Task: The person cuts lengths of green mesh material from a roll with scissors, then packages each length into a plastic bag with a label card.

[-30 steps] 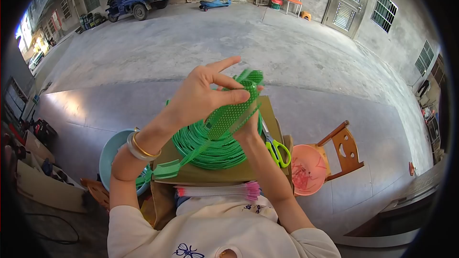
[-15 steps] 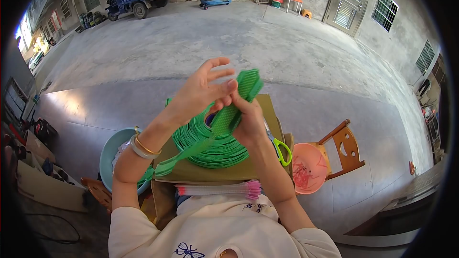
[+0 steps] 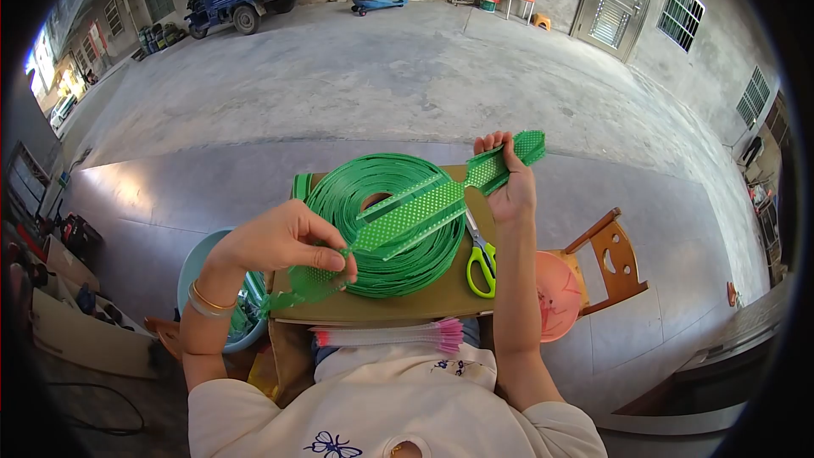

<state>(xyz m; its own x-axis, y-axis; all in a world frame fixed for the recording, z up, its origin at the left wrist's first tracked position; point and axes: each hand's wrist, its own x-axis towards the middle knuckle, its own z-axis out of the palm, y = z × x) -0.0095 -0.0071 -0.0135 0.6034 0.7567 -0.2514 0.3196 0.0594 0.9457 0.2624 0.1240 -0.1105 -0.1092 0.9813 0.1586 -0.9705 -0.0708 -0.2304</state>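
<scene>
The left hand (image 3: 287, 240) is pinching a green dotted strip (image 3: 411, 226), and the right hand (image 3: 514, 191) is holding it near one end, so it is going over a big green roll (image 3: 335, 195). Green stuff (image 3: 246, 304), hard to make out, is sitting in the blue bowl (image 3: 192, 261). Red bits (image 3: 554, 305) are lying in the pink bowl (image 3: 555, 266). Both arms (image 3: 519, 297) are partly hiding these.

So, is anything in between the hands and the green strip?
Nothing visible: the left hand pinches the green strip and the right hand grips it directly. The green coil lies below the strip, the scissors to the coil's right.
</scene>
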